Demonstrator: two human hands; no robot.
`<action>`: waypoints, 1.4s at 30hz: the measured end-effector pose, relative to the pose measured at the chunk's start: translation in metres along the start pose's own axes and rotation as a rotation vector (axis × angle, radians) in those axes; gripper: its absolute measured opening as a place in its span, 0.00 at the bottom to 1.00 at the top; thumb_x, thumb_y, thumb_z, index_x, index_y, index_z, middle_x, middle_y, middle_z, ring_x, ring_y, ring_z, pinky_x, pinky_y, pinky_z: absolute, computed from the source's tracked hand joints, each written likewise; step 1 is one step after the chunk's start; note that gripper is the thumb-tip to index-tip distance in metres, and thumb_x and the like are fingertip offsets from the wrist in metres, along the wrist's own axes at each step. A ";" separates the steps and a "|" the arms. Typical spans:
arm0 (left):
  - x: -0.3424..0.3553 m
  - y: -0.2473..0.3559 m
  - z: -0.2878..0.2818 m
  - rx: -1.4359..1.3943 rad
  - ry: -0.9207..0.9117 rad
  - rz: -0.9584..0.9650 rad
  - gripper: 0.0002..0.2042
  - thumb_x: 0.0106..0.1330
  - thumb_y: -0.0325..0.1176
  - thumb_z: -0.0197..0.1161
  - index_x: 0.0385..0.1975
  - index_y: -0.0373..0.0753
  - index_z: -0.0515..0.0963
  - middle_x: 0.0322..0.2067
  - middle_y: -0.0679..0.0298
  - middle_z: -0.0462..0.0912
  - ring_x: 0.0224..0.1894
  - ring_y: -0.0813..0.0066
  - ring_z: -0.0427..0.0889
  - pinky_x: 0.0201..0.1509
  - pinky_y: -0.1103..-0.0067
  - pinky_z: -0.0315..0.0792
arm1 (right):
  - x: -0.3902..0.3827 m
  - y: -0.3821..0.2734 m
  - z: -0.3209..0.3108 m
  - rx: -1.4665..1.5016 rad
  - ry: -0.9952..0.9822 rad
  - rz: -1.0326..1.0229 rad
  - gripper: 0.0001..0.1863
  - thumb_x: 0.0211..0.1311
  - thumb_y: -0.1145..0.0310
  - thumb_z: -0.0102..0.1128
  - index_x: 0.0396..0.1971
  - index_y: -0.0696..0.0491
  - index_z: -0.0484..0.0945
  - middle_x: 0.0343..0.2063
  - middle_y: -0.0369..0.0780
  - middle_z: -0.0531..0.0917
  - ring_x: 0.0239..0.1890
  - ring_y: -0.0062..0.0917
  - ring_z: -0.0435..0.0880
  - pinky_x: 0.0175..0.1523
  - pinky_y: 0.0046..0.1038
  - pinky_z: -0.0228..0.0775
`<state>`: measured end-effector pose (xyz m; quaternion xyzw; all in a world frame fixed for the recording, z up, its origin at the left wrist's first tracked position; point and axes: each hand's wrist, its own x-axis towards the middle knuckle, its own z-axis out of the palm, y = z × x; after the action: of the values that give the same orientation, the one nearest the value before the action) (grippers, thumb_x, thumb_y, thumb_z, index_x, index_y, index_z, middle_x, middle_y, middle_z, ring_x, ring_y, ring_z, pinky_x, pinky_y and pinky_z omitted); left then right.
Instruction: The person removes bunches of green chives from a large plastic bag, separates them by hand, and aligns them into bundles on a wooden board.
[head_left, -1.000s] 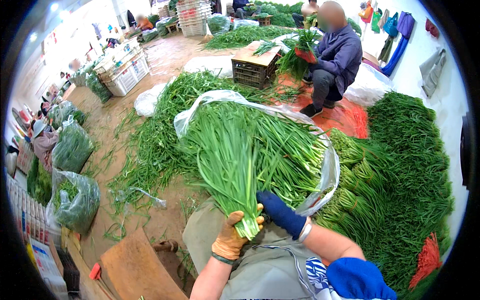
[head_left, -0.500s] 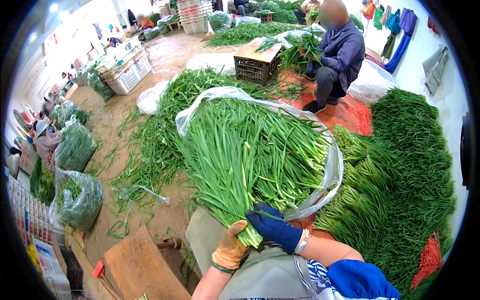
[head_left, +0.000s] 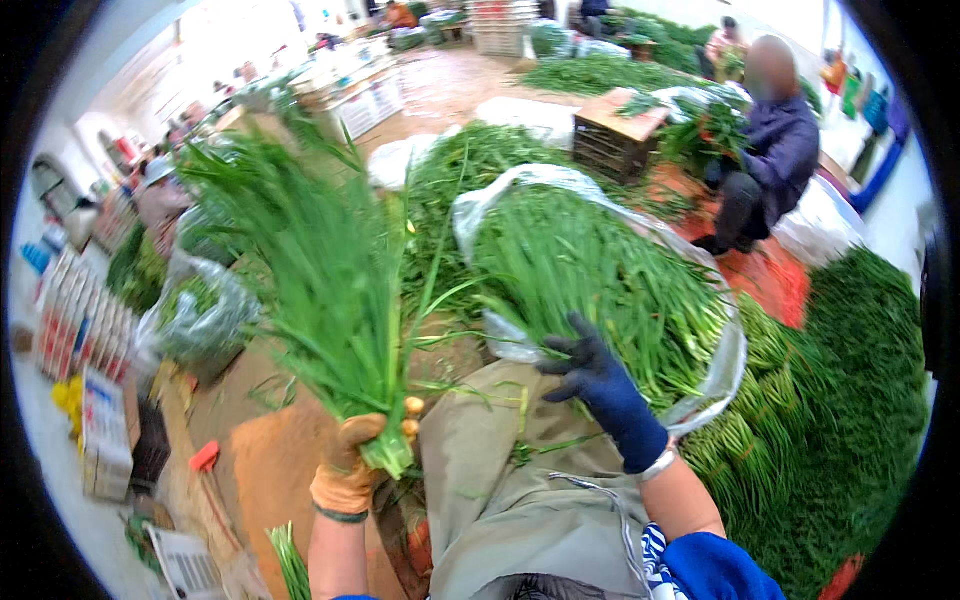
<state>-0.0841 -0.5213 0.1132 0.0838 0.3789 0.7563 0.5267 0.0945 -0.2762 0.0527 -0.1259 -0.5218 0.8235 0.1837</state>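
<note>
We hold a bunch of chives (head_left: 320,280) up in our left hand (head_left: 350,470), left of the plastic-lined heap (head_left: 600,280). Our right hand (head_left: 600,385) rests at that heap's near edge. Behind it a seated person (head_left: 770,160) works beside a crate (head_left: 615,135).

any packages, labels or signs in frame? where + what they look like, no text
Row of cartons: far left edge, upright, white with red and blue print.
Flat box: lower left below the cartons, white, printed top.
Printed sheet: bottom left on the floor, white with dark marks.
Clear bags: left of the raised bunch, stuffed with greens.
White crates: top centre-left, stacked.
No screens.
</note>
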 end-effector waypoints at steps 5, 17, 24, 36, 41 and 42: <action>-0.013 -0.003 -0.038 0.283 0.266 -0.013 0.17 0.47 0.24 0.58 0.39 0.28 0.72 0.33 0.51 0.78 0.27 0.66 0.79 0.32 0.75 0.77 | 0.060 0.079 0.123 0.276 -0.441 0.332 0.35 0.56 0.59 0.56 0.60 0.51 0.51 0.58 0.42 0.61 0.54 0.30 0.68 0.49 0.39 0.69; -0.059 -0.014 -0.100 1.936 0.728 -0.220 0.41 0.44 0.35 0.64 0.56 0.26 0.49 0.27 0.48 0.78 0.31 0.51 0.79 0.33 0.66 0.73 | 0.096 0.210 0.191 0.831 -0.359 0.459 0.27 0.59 0.50 0.48 0.49 0.56 0.67 0.46 0.41 0.74 0.49 0.29 0.72 0.58 0.31 0.60; -0.066 -0.039 -0.124 1.303 0.443 0.214 0.60 0.30 0.41 0.78 0.60 0.29 0.41 0.56 0.55 0.60 0.58 0.68 0.62 0.60 0.75 0.59 | 0.102 0.177 0.202 0.439 -0.359 0.417 0.20 0.54 0.62 0.56 0.45 0.56 0.70 0.38 0.38 0.78 0.38 0.22 0.78 0.45 0.27 0.71; -0.079 0.094 -0.131 0.925 0.432 0.941 0.47 0.32 0.38 0.78 0.56 0.39 0.57 0.49 0.62 0.70 0.48 0.74 0.71 0.52 0.76 0.67 | 0.147 0.136 0.325 0.011 -0.859 -0.148 0.41 0.40 0.65 0.71 0.55 0.57 0.59 0.49 0.41 0.71 0.50 0.23 0.70 0.55 0.28 0.62; -0.105 0.097 -0.159 1.049 0.623 0.769 0.38 0.29 0.32 0.78 0.48 0.38 0.68 0.44 0.64 0.74 0.47 0.71 0.70 0.53 0.74 0.66 | 0.169 0.172 0.344 -0.201 -1.130 -0.276 0.40 0.42 0.62 0.69 0.56 0.57 0.59 0.52 0.43 0.69 0.54 0.27 0.67 0.59 0.30 0.57; -0.102 0.095 -0.170 1.016 0.637 0.768 0.39 0.29 0.33 0.78 0.48 0.37 0.68 0.44 0.64 0.74 0.47 0.71 0.70 0.53 0.74 0.66 | 0.173 0.178 0.345 -0.357 -1.210 -0.390 0.40 0.42 0.57 0.68 0.55 0.55 0.61 0.52 0.44 0.68 0.54 0.31 0.67 0.60 0.30 0.55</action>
<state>-0.1991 -0.7058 0.0851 0.2215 0.7638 0.6060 -0.0173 -0.2292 -0.5502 0.0353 0.4274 -0.6749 0.6012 -0.0201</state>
